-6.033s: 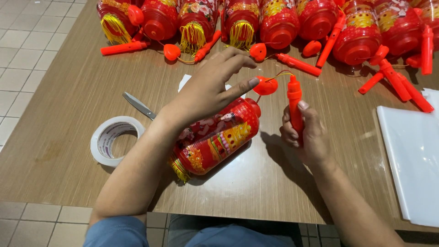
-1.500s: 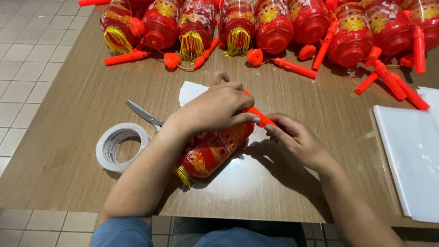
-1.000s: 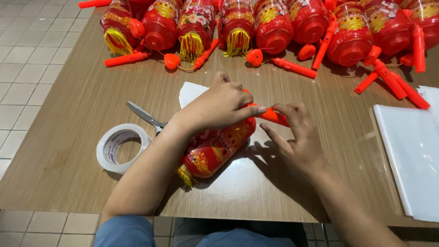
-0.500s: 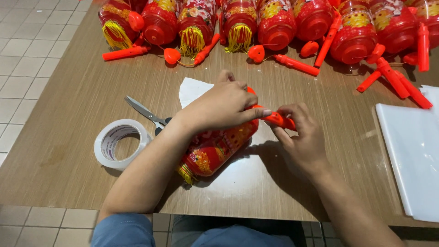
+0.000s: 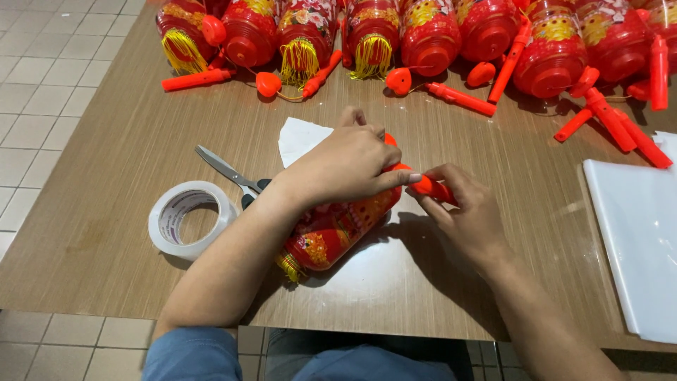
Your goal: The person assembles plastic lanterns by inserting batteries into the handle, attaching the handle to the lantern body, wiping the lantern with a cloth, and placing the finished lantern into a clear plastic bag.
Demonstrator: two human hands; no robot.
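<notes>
A red and gold toy lantern [image 5: 331, 229] lies on its side on a clear plastic sheet [image 5: 381, 282] in front of me. My left hand [image 5: 345, 166] is clamped over the lantern's upper end. My right hand [image 5: 469, 215] pinches an orange plastic handle stick [image 5: 427, 187] that lies across the lantern's top, its inner end hidden under my left fingers.
A roll of clear tape [image 5: 189, 219] and scissors [image 5: 229, 173] lie to the left on the wooden table [image 5: 106, 148]. Several finished red lanterns [image 5: 430, 35] with yellow tassels and loose orange sticks [image 5: 462, 99] line the far edge. A stack of plastic sheets [image 5: 635, 233] lies at right.
Six seconds ago my right hand held the orange stick upright beside the lantern; it has since been laid against the lantern's top, and both hands have closed in around it.
</notes>
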